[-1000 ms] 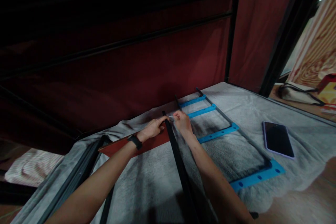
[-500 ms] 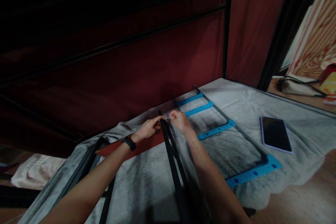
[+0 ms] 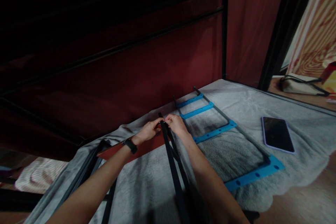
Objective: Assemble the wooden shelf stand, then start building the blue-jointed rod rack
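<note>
My right hand [image 3: 175, 124] is closed in a pinch on a thin silvery rod [image 3: 165, 122], whose far end meets a black metal frame [image 3: 171, 161]. The rod is too small to tell its exact kind. My left hand [image 3: 147, 132], with a dark watch on its wrist, grips the upper end of the same frame, forefinger at the bar and thumb below. A reddish-brown board [image 3: 141, 149] lies under the left hand and reaches the frame's bar. Its contact point with the bar is partly hidden by my fingers.
Right of my hands lies a dark frame with blue crosspieces [image 3: 215, 132]. A phone [image 3: 278, 134] rests farther right on the grey cloth [image 3: 246, 108]. More dark bars [image 3: 81, 171] lie at left. A dark red panel [image 3: 157, 70] stands behind.
My right hand has moved slightly left, closer to the black frame, and less of the silvery rod shows between them. My left hand stays at the frame. The view shifts slightly.
</note>
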`<action>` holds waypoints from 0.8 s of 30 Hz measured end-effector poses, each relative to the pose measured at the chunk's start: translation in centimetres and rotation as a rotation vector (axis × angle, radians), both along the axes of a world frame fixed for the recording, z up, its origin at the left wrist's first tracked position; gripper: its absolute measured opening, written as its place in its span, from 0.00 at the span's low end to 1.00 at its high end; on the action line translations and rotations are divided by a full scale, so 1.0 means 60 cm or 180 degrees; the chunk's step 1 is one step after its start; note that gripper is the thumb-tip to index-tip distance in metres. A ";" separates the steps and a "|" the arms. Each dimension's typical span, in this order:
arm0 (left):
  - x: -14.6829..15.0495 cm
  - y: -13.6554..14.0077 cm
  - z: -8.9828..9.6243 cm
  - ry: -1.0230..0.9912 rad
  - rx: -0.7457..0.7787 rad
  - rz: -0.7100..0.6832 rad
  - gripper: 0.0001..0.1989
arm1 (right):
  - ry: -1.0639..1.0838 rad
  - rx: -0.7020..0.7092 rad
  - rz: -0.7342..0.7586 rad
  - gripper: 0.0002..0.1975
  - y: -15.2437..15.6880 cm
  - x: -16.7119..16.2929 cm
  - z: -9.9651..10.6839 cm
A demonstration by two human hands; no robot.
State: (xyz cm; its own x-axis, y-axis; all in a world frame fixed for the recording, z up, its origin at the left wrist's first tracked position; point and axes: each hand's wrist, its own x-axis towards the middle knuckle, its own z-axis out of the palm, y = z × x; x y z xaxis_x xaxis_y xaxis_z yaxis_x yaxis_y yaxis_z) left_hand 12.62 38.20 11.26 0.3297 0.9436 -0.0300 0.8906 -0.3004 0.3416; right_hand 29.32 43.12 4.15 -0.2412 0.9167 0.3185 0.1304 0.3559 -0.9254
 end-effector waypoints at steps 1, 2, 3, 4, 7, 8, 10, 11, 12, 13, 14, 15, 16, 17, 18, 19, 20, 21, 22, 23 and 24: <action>0.000 -0.001 -0.001 -0.0026 0.0013 0.0038 0.26 | 0.0108 -0.0089 0.0025 0.10 0.001 -0.003 -0.003; 0.000 -0.002 -0.003 -0.0068 0.0023 0.0091 0.27 | 0.0203 -0.0170 0.0050 0.10 0.003 -0.005 -0.006; -0.001 -0.003 -0.004 -0.0126 0.0033 0.0155 0.28 | 0.0280 -0.0240 0.0076 0.09 0.004 -0.007 -0.009; -0.001 -0.004 -0.007 -0.0192 0.0042 0.0222 0.28 | 0.0341 -0.0295 0.0111 0.08 0.005 -0.009 -0.012; -0.005 -0.006 -0.014 -0.0359 0.0075 0.0416 0.26 | 0.0503 -0.0418 0.0236 0.06 0.008 -0.013 -0.019; -0.006 -0.005 -0.017 -0.0386 0.0089 0.0455 0.23 | 0.0578 -0.0459 0.0271 0.05 0.008 -0.015 -0.021; -0.009 -0.003 -0.020 -0.0447 0.0092 0.0437 0.18 | 0.0763 -0.0563 0.0314 0.04 0.006 -0.017 -0.024; -0.010 -0.002 -0.021 -0.0497 0.0070 0.0392 0.16 | 0.0854 -0.0629 0.0319 0.04 0.005 -0.018 -0.025; -0.011 -0.001 -0.022 -0.0556 0.0028 0.0342 0.14 | 0.0932 -0.0694 0.0323 0.03 0.004 -0.018 -0.026; -0.012 0.001 -0.022 -0.0616 -0.0024 0.0311 0.12 | 0.0994 -0.0751 0.0325 0.03 0.003 -0.018 -0.026; -0.012 0.002 -0.022 -0.0656 -0.0074 0.0307 0.11 | 0.1038 -0.0793 0.0325 0.04 0.002 -0.018 -0.025; -0.012 0.004 -0.022 -0.0672 -0.0115 0.0314 0.11 | 0.1062 -0.0819 0.0323 0.04 0.002 -0.018 -0.025; -0.012 0.005 -0.022 -0.0670 -0.0145 0.0318 0.10 | 0.1066 -0.0828 0.0323 0.04 0.001 -0.018 -0.025; -0.013 0.006 -0.021 -0.0662 -0.0166 0.0317 0.10 | 0.1055 -0.0826 0.0328 0.04 0.001 -0.018 -0.024; -0.013 0.007 -0.021 -0.0660 -0.0178 0.0319 0.09 | 0.1034 -0.0819 0.0328 0.05 0.001 -0.017 -0.025; -0.013 0.008 -0.021 -0.0669 -0.0195 0.0323 0.09 | 0.1004 -0.0806 0.0322 0.05 0.000 -0.017 -0.025; -0.014 0.009 -0.021 -0.0686 -0.0217 0.0334 0.08 | 0.0966 -0.0780 0.0316 0.05 0.000 -0.017 -0.025; -0.014 0.009 -0.022 -0.0707 -0.0240 0.0353 0.07 | 0.0916 -0.0738 0.0308 0.06 -0.001 -0.017 -0.026; -0.015 0.010 -0.022 -0.0722 -0.0262 0.0373 0.06 | 0.0859 -0.0685 0.0296 0.06 -0.002 -0.017 -0.026; -0.016 0.011 -0.023 -0.0735 -0.0277 0.0389 0.06 | 0.0802 -0.0632 0.0272 0.06 -0.003 -0.018 -0.027; -0.016 0.011 -0.024 -0.0742 -0.0281 0.0399 0.05 | 0.0747 -0.0582 0.0245 0.07 -0.004 -0.018 -0.027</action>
State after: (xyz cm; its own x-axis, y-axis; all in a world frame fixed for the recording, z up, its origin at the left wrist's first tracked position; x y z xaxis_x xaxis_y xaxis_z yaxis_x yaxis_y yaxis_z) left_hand 11.64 38.87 9.85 0.2183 0.9746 -0.0509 0.8132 -0.1528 0.5616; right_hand 28.22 42.88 2.53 -0.2515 0.9459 0.2051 -0.1155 0.1811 -0.9767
